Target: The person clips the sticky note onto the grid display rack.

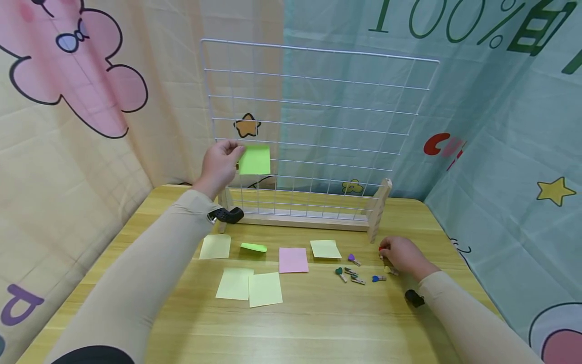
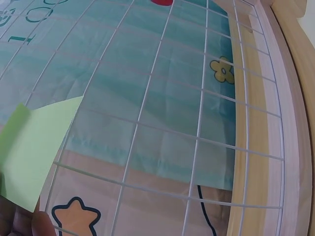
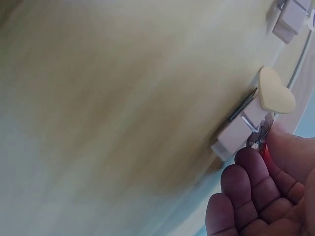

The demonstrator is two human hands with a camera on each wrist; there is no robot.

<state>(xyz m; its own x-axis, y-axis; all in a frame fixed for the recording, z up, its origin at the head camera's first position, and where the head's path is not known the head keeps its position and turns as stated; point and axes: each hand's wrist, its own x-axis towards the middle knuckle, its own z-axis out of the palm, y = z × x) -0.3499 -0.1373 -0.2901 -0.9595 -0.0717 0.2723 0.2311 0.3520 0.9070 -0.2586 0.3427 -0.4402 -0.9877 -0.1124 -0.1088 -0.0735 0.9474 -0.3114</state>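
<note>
My left hand (image 1: 218,164) is raised at the left part of a white wire grid rack (image 1: 318,49). Thumb and fingers pinch the left edge of a bright green sticky note (image 1: 255,160), held up against the wires. Low over the table at the right, my right hand (image 1: 406,257) pinches a small clothespin with a red part (image 3: 264,149) between thumb and forefinger; the fingers hide most of it. Close beside those fingertips lies a wooden clothespin with a cream-yellow heart (image 3: 275,92). Another clothespin (image 3: 291,19) shows at that view's top right corner.
Pale yellow sticky notes (image 1: 234,283), a pink one (image 1: 293,260) and a curled green one (image 1: 253,247) lie before the rack's wooden base (image 1: 300,221). Several small clothespins, including a purple-heart one (image 1: 351,258) and a blue-heart one (image 1: 377,278), lie left of my right hand. Printed curtains (image 1: 491,151) surround the table.
</note>
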